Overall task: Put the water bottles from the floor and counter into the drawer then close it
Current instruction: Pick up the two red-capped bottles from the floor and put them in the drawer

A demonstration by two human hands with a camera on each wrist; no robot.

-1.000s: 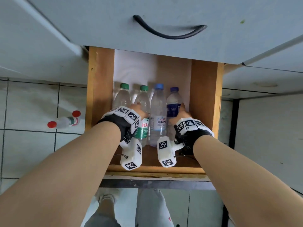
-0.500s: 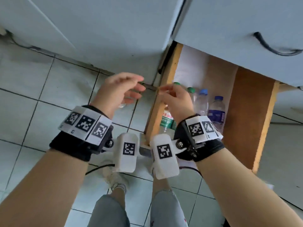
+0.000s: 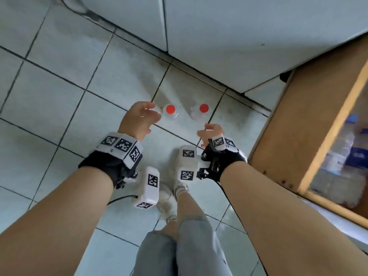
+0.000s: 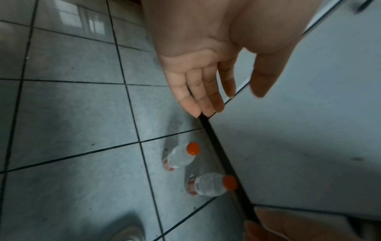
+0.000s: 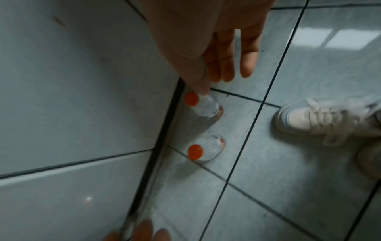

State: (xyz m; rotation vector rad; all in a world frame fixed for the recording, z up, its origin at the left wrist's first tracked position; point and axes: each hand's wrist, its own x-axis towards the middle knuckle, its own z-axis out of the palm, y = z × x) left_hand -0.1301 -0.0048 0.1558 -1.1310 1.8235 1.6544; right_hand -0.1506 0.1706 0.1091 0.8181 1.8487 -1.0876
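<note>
1. Both hands have left the drawer (image 3: 310,124), which now sits at the 3 o'clock edge.
2. Left hand (image 3: 137,120) and right hand (image 3: 211,132) now hover, fingers relaxed, above two red-capped bottles (image 3: 170,112) on the floor (image 3: 59,92).

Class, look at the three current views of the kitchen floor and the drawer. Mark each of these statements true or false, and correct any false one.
1. Two red-capped bottles, left bottle and right bottle, stand upright on the tiled floor. True.
2. The left hand grips a bottle. False: its fingers are straight and hold nothing.
3. The wooden drawer is open. True.
4. The right hand carries a bottle. False: it is empty.
</note>
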